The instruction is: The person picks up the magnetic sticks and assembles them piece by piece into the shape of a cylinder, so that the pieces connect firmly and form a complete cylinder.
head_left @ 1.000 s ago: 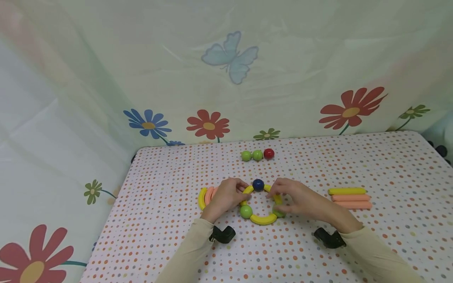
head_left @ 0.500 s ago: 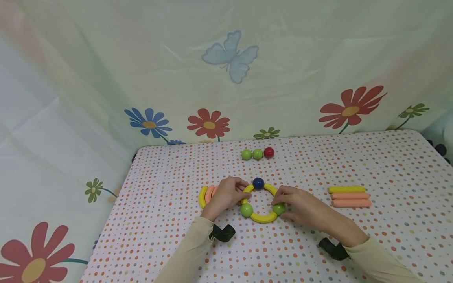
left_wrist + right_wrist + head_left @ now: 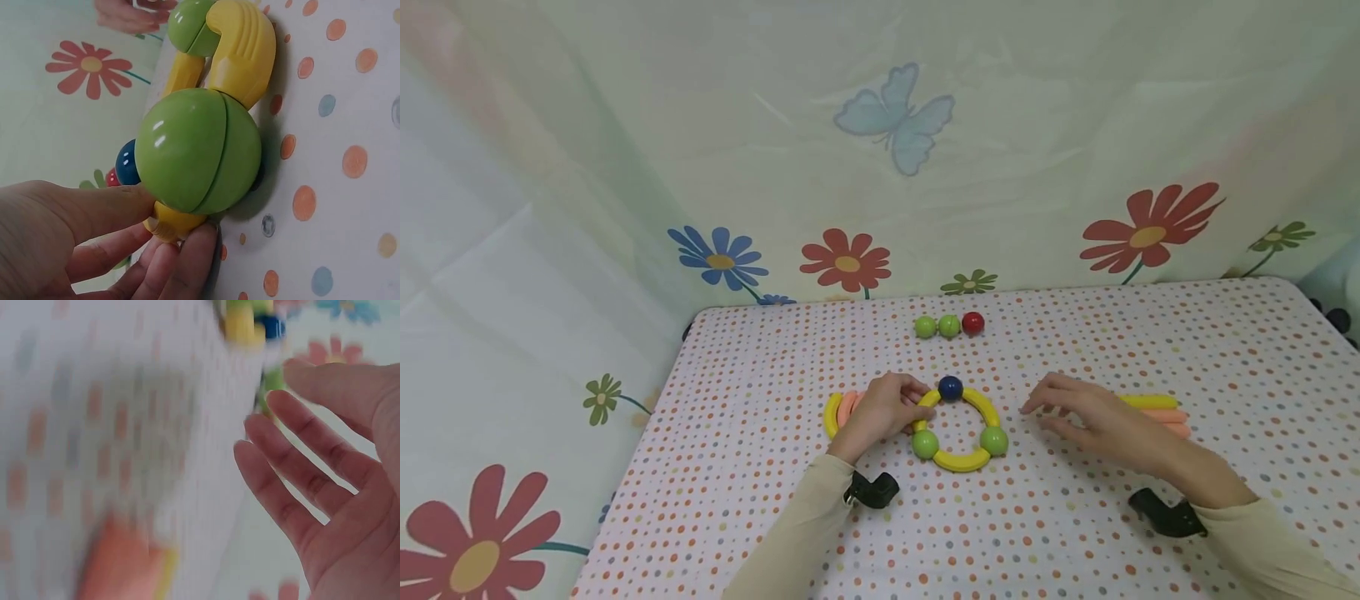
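Note:
A ring of curved yellow rods (image 3: 961, 462) joined by balls lies on the table: a blue ball (image 3: 951, 388) at the far side, one green ball (image 3: 926, 444) at near left, another green ball (image 3: 994, 441) at near right. My left hand (image 3: 886, 408) pinches the ring's left yellow rod (image 3: 172, 224) between thumb and fingers, right beside the large green ball (image 3: 197, 150) in the left wrist view. To the right of the ring, my right hand (image 3: 1093, 417) is in the air, holding nothing. Its fingers (image 3: 284, 487) are spread and slightly bent in the right wrist view.
Two green balls (image 3: 937, 326) and a red ball (image 3: 973, 323) sit in a row at the back. Curved yellow (image 3: 831, 415) and pink rods (image 3: 847, 407) lie partly behind my left hand. Straight yellow (image 3: 1152, 401) and pink rods (image 3: 1180, 430) lie on the right, partly covered by my right hand.
My right hand has let go of the ring near its right green ball and moved right, toward the straight rods. The left hand keeps its grip on the ring.

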`<state>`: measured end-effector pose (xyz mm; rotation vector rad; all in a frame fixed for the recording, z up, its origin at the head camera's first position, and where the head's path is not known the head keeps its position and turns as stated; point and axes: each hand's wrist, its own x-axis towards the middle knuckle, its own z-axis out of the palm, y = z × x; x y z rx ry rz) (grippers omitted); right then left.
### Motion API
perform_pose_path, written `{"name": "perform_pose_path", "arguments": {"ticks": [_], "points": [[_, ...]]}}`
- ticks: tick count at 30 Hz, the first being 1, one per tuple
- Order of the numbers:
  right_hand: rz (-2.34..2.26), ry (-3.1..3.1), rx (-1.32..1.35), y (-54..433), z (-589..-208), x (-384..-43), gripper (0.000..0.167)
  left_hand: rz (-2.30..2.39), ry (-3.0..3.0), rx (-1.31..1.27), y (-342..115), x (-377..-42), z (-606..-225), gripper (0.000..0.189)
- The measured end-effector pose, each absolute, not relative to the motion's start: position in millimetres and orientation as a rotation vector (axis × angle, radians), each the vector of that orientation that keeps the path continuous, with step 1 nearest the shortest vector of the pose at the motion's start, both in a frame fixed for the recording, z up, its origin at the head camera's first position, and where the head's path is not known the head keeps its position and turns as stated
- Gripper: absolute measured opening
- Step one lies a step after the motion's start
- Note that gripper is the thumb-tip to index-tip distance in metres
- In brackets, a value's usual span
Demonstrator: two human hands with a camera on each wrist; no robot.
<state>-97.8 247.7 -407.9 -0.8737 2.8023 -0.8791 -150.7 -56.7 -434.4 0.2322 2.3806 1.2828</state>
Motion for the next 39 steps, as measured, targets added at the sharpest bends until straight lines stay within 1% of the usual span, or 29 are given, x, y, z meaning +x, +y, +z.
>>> {"name": "perform_pose_path", "arguments": {"ticks": [4, 8, 12, 17, 22, 27, 32, 35, 39], "points": [[-0.738, 2.951, -0.902, 293.8, -407.2, -106.9, 0.026, 1.269, 2.387, 0.206, -57.7, -150.2, -434.7, 0.028], [-0.614, 2.948, -0.745, 330.4, -409.2, -113.1, 0.024, 1.277, 2.368, 0.188, -57.2, -148.4, -435.5, 0.028], [-0.536, 2.892, -0.567, 348.2, -413.1, -116.4, 0.022, 1.291, 2.357, 0.181, -54.8, -147.6, -435.5, 0.027], [-0.555, 2.889, -0.556, 352.0, -418.6, -119.8, 0.024, 1.293, 2.361, 0.164, -52.9, -148.3, -434.5, 0.026], [-0.552, 2.89, -0.524, 347.9, -421.5, -127.3, 0.021, 1.293, 2.365, 0.154, -52.8, -149.5, -433.9, 0.025], [-0.549, 2.91, -0.518, 335.2, -422.1, -132.0, 0.023, 1.285, 2.368, 0.146, -52.8, -150.5, -434.3, 0.026], [-0.663, 2.924, -0.63, 292.1, -413.7, -137.1, 0.027, 1.289, 2.368, 0.131, -53.2, -151.1, -434.1, 0.027], [-0.849, 2.883, -0.706, 258.9, -404.6, -140.7, 0.029, 1.281, 2.372, 0.135, -53.4, -151.4, -434.8, 0.028], [-1.158, 2.771, -0.807, 220.9, -395.8, -145.4, 0.026, 1.283, 2.375, 0.146, -53.4, -152.0, -435.6, 0.028]]}}
